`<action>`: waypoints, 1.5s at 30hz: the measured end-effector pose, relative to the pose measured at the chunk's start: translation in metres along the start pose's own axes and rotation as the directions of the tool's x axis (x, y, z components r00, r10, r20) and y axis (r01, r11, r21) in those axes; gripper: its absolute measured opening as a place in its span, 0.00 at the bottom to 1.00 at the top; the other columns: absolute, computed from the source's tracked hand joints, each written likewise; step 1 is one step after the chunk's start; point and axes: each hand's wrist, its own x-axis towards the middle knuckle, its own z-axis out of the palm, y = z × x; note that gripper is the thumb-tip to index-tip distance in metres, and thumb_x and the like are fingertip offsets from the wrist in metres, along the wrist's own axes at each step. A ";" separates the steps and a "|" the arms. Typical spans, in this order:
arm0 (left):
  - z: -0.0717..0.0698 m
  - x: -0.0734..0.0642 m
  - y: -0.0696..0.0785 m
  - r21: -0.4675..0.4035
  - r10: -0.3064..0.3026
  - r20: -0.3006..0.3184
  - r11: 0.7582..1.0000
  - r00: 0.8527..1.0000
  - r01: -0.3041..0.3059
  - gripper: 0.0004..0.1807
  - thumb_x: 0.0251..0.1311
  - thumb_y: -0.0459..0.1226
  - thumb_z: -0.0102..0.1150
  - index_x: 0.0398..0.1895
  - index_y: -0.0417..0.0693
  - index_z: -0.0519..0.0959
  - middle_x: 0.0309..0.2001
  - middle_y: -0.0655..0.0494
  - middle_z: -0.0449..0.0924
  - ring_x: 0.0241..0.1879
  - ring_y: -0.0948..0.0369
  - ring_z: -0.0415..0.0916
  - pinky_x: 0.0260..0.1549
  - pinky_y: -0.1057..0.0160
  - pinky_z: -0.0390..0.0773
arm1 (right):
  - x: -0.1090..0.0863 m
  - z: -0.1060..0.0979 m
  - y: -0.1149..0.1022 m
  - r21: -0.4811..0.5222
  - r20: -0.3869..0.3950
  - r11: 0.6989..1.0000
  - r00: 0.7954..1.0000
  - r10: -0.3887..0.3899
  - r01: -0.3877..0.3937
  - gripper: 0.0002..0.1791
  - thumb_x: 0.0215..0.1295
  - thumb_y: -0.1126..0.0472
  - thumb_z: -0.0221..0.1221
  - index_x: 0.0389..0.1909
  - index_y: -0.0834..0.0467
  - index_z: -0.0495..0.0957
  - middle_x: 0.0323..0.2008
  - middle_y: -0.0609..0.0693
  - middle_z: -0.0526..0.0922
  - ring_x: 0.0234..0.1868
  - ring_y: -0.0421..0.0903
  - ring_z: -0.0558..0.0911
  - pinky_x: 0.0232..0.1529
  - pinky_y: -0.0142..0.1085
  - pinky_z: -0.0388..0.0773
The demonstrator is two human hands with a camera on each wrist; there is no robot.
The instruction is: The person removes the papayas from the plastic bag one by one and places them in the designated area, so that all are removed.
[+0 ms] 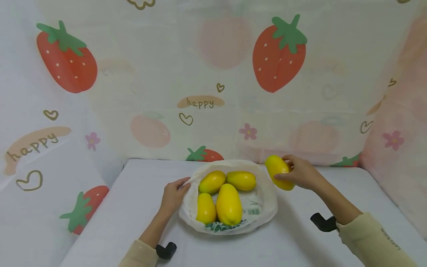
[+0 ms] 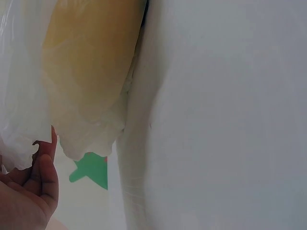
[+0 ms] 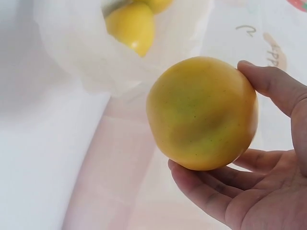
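Right grip (image 1: pixel 305 174): curled round a yellow fruit (image 1: pixel 275 167)
Yellow fruit: raised, just beside the bag's (image 1: pixel 269 207) right rim
Left grip (image 1: pixel 172 197): pinching the left rim
Bag mouth: best held wide, fruit lifted clear

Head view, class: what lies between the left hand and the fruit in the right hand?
In the head view, the open white bag lies between them, with four yellow fruits inside.

A white, round-mouthed plastic bag (image 1: pixel 272 205) rests on the white, cloth-covered bench (image 1: pixel 140 207). Inside lie four yellow oval fruits (image 1: pixel 229 204): two rear, two front. The left hand (image 1: pixel 172 195) is at the left rim. A fifth yellow oval fruit (image 1: pixel 276 167), in the right hand (image 1: pixel 304 172), is just right of the bag's rear. A pale strawberry-printed sheet (image 1: pixel 160 81) stands behind the bench.
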 end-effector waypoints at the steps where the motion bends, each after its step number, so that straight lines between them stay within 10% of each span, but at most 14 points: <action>1: 0.000 0.001 0.000 -0.002 -0.001 0.000 1.000 1.000 0.001 0.17 0.66 0.36 0.57 0.56 0.39 0.79 0.56 0.42 0.81 0.61 0.46 0.75 0.62 0.48 0.74 | 0.000 -0.001 0.002 0.001 -0.004 1.000 1.000 0.001 -0.001 0.41 0.57 0.48 0.66 0.64 0.69 0.63 0.55 0.71 0.76 0.44 0.55 0.82 0.45 0.46 0.85; 45: 0.003 0.002 -0.006 -0.001 -0.002 -0.015 1.000 1.000 0.002 0.17 0.66 0.37 0.57 0.56 0.39 0.80 0.55 0.43 0.82 0.60 0.47 0.76 0.62 0.48 0.74 | 0.041 0.002 0.072 -0.005 -0.075 0.997 0.994 0.081 -0.082 0.42 0.59 0.45 0.64 0.60 0.74 0.64 0.53 0.76 0.74 0.44 0.61 0.81 0.42 0.46 0.84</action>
